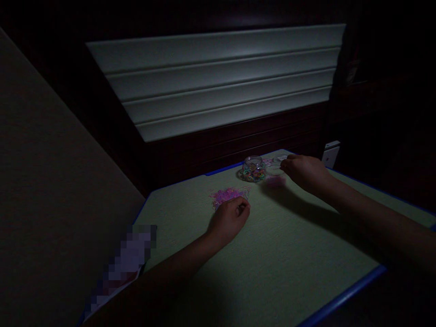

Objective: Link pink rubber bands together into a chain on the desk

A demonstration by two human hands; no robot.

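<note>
My left hand (230,218) rests low over the table at the near edge of a loose pile of small pink and purple bands (226,195). Its fingers are curled in towards the thumb; whatever lies between them is too dark to make out. Further right, my right hand (304,171) is closed with its fingertips together beside a clear round container (274,170). Whether it grips the rim cannot be told. Pinkish small pieces (275,181) show just below that container. Left of it stands a clear jar (254,161) with multicoloured rings (252,173) in or around its lower part.
The pale green table (272,240) has a blue edge (344,297). A pale, pixelated item (129,254) lies at its left side. Behind stands a dark wooden frame with a white slatted panel (231,77). A white box-like object (331,154) is beyond the right corner. The room is dim.
</note>
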